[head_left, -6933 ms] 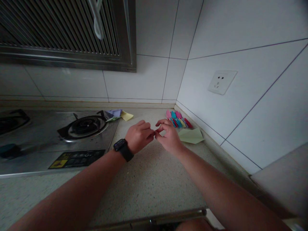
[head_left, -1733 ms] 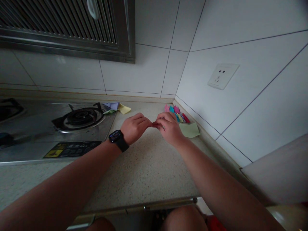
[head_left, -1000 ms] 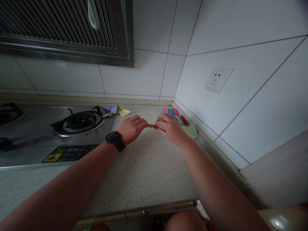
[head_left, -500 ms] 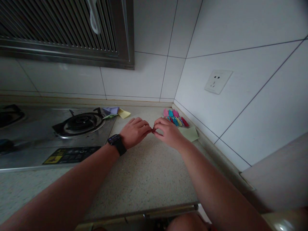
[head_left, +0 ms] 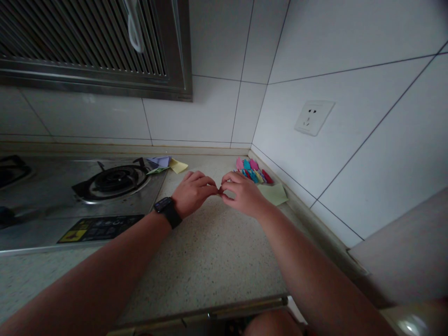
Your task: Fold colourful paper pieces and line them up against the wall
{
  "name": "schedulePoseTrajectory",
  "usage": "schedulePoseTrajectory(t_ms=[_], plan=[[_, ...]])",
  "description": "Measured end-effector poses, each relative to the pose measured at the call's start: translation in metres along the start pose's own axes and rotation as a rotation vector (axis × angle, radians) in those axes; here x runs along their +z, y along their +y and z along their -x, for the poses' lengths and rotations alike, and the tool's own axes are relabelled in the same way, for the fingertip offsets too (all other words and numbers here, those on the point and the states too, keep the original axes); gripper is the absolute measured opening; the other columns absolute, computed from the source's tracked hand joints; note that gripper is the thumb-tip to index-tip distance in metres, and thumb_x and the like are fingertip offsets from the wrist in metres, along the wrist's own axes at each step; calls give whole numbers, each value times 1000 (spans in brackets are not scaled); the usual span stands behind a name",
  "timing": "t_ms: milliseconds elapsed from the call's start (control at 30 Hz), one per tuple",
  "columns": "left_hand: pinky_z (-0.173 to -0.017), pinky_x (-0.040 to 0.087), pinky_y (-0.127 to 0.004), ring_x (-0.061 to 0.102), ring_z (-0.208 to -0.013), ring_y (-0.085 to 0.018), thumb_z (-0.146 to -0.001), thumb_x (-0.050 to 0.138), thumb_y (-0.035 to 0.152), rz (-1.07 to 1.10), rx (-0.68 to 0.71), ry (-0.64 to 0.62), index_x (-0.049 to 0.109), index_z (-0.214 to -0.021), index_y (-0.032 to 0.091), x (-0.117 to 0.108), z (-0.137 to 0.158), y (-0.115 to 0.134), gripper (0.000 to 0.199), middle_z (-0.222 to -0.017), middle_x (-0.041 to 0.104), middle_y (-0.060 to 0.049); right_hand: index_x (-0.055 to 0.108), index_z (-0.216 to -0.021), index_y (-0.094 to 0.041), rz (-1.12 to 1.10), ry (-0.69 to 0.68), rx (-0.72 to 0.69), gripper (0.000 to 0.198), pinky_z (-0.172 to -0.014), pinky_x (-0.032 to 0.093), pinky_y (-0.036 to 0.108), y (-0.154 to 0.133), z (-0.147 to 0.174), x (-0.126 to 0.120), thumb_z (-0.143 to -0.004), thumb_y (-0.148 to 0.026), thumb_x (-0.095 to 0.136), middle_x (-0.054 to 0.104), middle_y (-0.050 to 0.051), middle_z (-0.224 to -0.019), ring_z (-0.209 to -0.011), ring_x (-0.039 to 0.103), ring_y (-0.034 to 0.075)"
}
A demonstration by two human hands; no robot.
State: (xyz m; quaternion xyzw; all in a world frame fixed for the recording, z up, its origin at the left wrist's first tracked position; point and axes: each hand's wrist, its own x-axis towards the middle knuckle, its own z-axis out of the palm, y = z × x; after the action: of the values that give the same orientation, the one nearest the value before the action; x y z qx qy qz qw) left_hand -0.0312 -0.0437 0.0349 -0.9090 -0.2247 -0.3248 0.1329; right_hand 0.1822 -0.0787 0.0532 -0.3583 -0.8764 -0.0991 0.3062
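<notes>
My left hand (head_left: 193,191), with a black smartwatch (head_left: 167,210) on its wrist, is closed in a pinch above the speckled countertop (head_left: 224,252). Opposite it, my right hand (head_left: 243,193) pinches as well, its thumb and index finger meeting the left fingertips. Whatever lies between the fingertips is tiny and dark, mostly hidden, and I cannot make it out. Just beyond the right hand is a cluster of small folded paper pieces (head_left: 252,167) in pink, blue, red and yellow. A pale green paper sheet (head_left: 275,194) lies partly behind the right wrist.
To the left is a gas stove with a black burner (head_left: 117,179). Purple paper (head_left: 161,161) and yellow paper (head_left: 178,165) lie at its right edge, with a green piece (head_left: 158,171). A range hood (head_left: 105,84) hangs above. The right tiled wall has a socket (head_left: 315,117).
The view has shifted slightly. Both hands stay together in nearly the same pinching pose, and the papers lie as before.
</notes>
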Motion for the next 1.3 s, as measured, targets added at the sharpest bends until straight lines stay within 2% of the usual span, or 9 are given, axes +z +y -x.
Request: schedulePoseTrajectory(t_ms=[233,700,967,1067,1167,1300], plan=[[-81,37,-36,51,-89,-19,-96,50,32,15,-31,48,71,-96,25,0,-1,2,22,-98,69,-4,63,-82,-21,-61,14,-31,11,-83,45,33,-2,-1,4,-78,-11,63,58,4,-95,-91,55,19],[-80,34,-38,52,-90,-20,-93,55,37,-19,-52,91,71,-92,25,-4,-2,5,20,-96,71,-2,62,-81,-21,-73,84,2,8,-80,46,32,-5,-1,7,-79,-13,62,59,5,-94,-90,56,19],[-80,34,-36,53,-91,-19,-94,54,36,-39,-26,49,70,-97,26,-8,-3,3,19,-100,70,-2,63,-82,-20,-101,79,10,6,-83,45,32,2,-1,1,-80,-14,63,58,5,-94,-91,56,18],[-80,34,-36,54,-91,-19,-94,53,33,-51,-25,41,69,-99,27,-10,-3,3,18,-100,70,-2,62,-89,-21,-140,77,32,10,-80,46,31,6,1,0,-80,-17,66,60,5,-97,-89,57,18],[-80,34,-36,54,-91,-19,-94,53,33,-53,-20,43,69,-99,27,-10,-2,3,18,-101,70,-2,61,-94,-20,-148,40,69,15,-73,45,29,10,3,2,-80,-20,68,62,4,-91,-80,57,16],[-81,35,-36,54,-93,-19,-94,53,32,-48,-12,45,68,-104,27,-8,0,1,19,-103,70,-2,63,-84,-21,-112,48,74,4,-73,43,28,16,5,3,-83,-17,64,64,2,-81,-78,57,16]])
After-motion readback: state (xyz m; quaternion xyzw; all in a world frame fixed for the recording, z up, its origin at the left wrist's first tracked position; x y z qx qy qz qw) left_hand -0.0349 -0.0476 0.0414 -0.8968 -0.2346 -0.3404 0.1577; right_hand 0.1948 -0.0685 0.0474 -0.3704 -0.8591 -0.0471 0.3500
